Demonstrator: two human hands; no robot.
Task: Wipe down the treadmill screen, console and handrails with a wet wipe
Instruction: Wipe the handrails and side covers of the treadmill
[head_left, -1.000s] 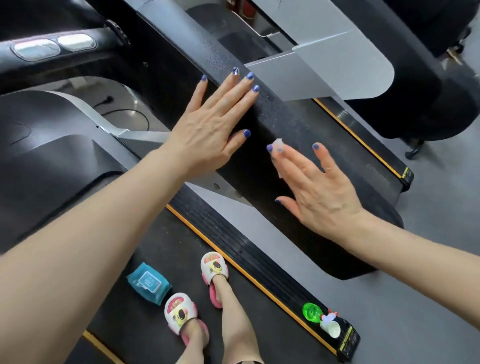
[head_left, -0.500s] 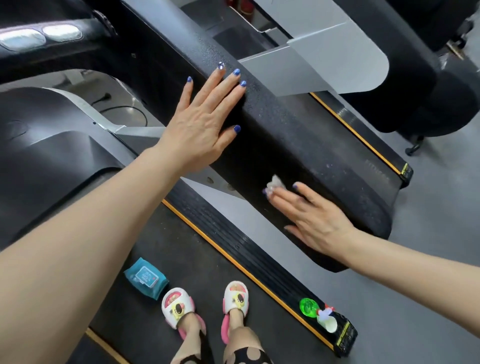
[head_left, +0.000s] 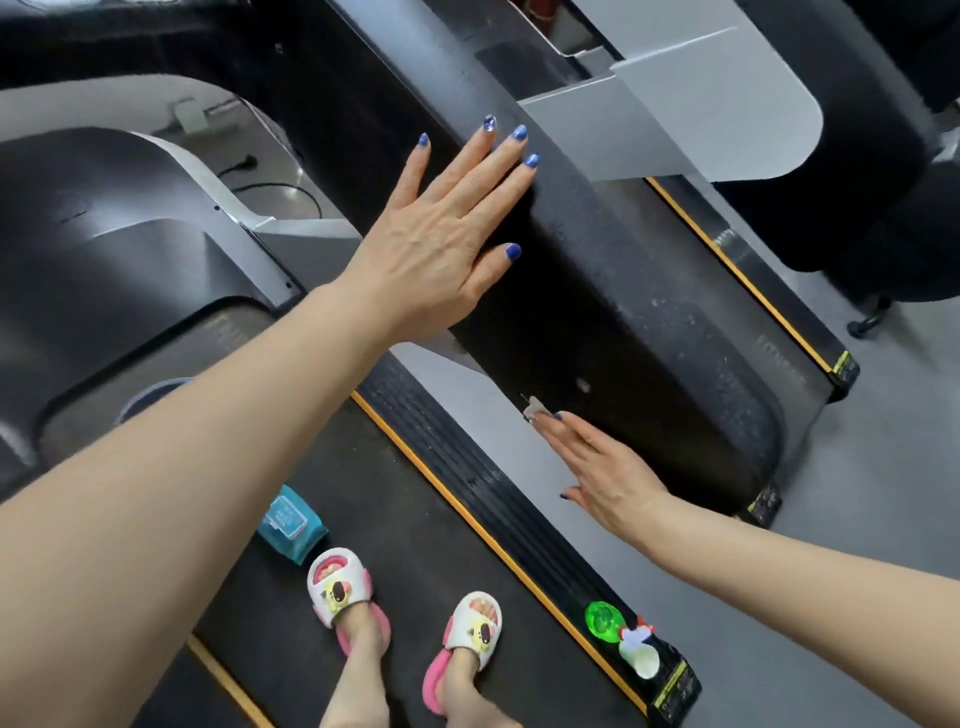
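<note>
My feet stand in white and pink slippers (head_left: 337, 592) on the dark treadmill belt (head_left: 426, 530), toes pointing up the frame. Just beside the left slipper, on the belt, lies a teal pack of wipes (head_left: 292, 525). On the rear corner of the black side rail (head_left: 519, 519) with its yellow edge sit a bright green round thing (head_left: 604, 617) and a small white toy-like object (head_left: 641, 656), touching each other; what they are I cannot tell.

Farther out, my right hand (head_left: 602, 473) reaches to the lower side face of the black handrail (head_left: 649, 332). Its fingers (head_left: 558, 428) are straight and close together, pressing the wet wipe (head_left: 533, 409) flat against the handrail; only a small crumpled white corner of the wipe shows past my fingertips.

Higher up, my left hand (head_left: 441, 244) lies palm-down on the top of the same handrail, fingers straight and slightly spread, thumb out to the side, holding nothing.

Beyond that hand a pale grey panel (head_left: 675, 104) juts off the machine, and to the left the dark curved motor cover (head_left: 104, 234) sits over the front of the belt. Grey floor (head_left: 857, 467) lies to the right.
</note>
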